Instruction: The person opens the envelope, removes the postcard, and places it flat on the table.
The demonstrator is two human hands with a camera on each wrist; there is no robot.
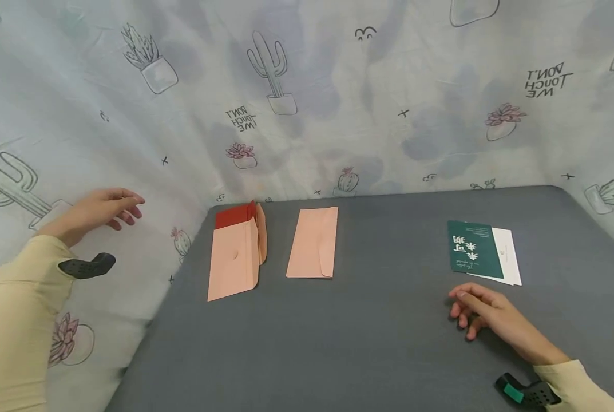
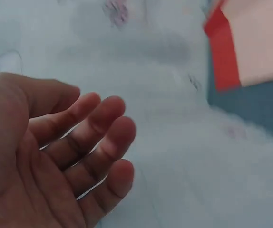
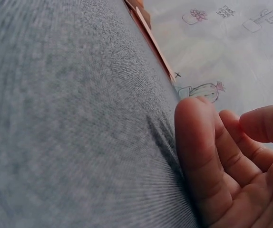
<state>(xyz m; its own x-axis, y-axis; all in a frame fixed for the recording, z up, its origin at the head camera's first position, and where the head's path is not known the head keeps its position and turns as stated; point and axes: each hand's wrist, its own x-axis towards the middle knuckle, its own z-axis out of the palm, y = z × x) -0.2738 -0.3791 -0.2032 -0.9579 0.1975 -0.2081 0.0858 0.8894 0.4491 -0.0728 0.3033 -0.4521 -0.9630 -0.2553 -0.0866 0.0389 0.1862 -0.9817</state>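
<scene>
Apparently between grasps, the left hand [image 1: 99, 212] and right hand [image 1: 484, 310] are empty, fingers loosely bent; lifting the cards [image 1: 486, 253] near the right would call for pinching an edge.

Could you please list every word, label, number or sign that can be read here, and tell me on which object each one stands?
"DON'T TOUCH ME": printed mirror-reversed, twice, on the patterned cloth.
"未来可期": apparently the large white characters on the green card.
Smaller lines on the green card: too small to read.
Small mark on the white card: too small to read.
Pink envelope: no readable text.
</scene>
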